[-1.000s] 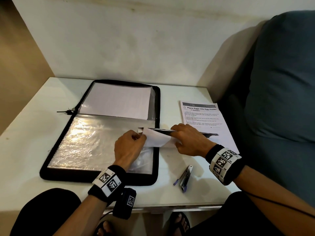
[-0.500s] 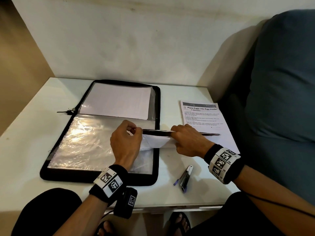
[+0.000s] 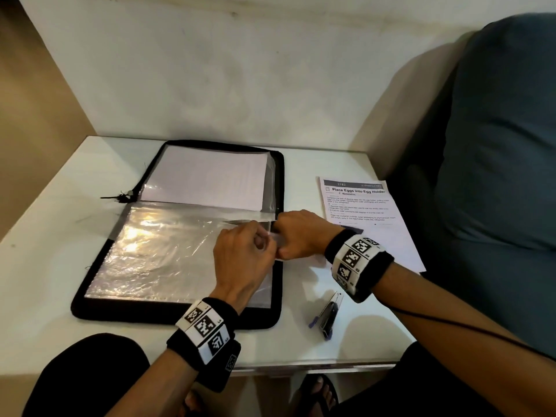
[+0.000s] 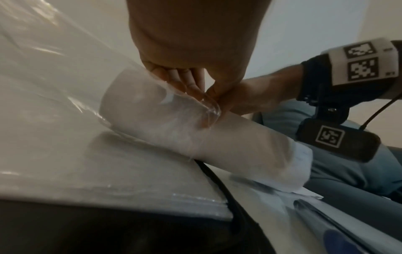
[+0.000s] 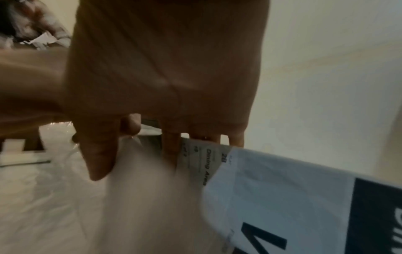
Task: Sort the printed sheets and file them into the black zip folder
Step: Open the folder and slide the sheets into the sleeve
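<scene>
The black zip folder (image 3: 177, 314) lies open on the white table, with clear sleeves (image 3: 168, 254) in it and a white sheet (image 3: 210, 176) in the far half. At the folder's right edge my left hand (image 3: 264, 240) pinches the lip of a clear sleeve (image 4: 208, 106) and lifts it. A curled printed sheet (image 4: 239, 142) lies partly inside that lifted sleeve. My right hand (image 3: 281, 236) grips this sheet (image 5: 272, 180) by its edge, fingers (image 5: 172, 151) on the printed side. Another printed sheet (image 3: 358, 203), headed "Place Eggs into Egg Holder", lies right of the folder.
A pen and a small dark clip-like object (image 3: 326, 314) lie near the table's front edge, right of the folder. The zip pull (image 3: 120, 197) sticks out at the folder's left side. A wall stands behind the table and a blue-grey cushion (image 3: 496, 176) to the right.
My left hand has moved right to meet the right hand at the folder's edge. The curled sheet between them, plainly visible before, is now mostly hidden under the hands and the sleeve.
</scene>
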